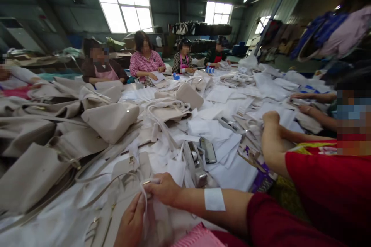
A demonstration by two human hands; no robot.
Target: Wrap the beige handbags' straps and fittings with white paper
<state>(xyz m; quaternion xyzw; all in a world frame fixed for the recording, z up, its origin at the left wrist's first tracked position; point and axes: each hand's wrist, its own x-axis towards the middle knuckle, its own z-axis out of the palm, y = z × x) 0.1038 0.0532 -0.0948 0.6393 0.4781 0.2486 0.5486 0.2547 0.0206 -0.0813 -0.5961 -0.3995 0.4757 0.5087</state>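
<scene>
A beige handbag point(107, 210) with gold zips and buckles lies in front of me at the table's near edge. My right hand point(164, 190) pinches its strap point(145, 197) close to a small gold metal fitting. Just below, my left hand point(131, 220) has its fingers closed on the hanging part of the same strap. Thin white wrapping lies around the strap and bag. A thinner beige strap point(98, 197) loops out to the left. Some of the bag is hidden behind my left hand.
Beige bags point(37, 173) pile up on the left. A tape dispenser point(195, 164), a phone point(208, 150) and white sheets point(223, 139) lie right of centre. A co-worker's arm in a red sleeve point(321, 177) reaches in close on my right. Several people sit across the table.
</scene>
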